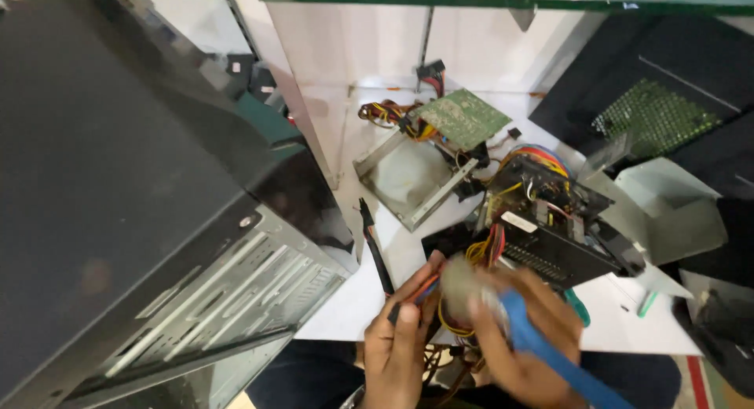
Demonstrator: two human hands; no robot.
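A brush (542, 342) with a blue handle is gripped tight in the right hand (522, 338). The left hand (397, 342) has its fingers closed on a bunch of wires (463, 287) at the table's near edge. The wires should be held still and brushed gently. A black box (550, 220) sits just behind. A big case (133, 205) crowds the left side.

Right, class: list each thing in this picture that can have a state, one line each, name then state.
Black computer case: side open, metal frame showing.
Black power supply box: cover off, coloured wires exposed.
Green circuit board: tilted on the open metal tray.
Left hand: gripping wires.
Right hand: closed on a blue-handled brush, blurred.
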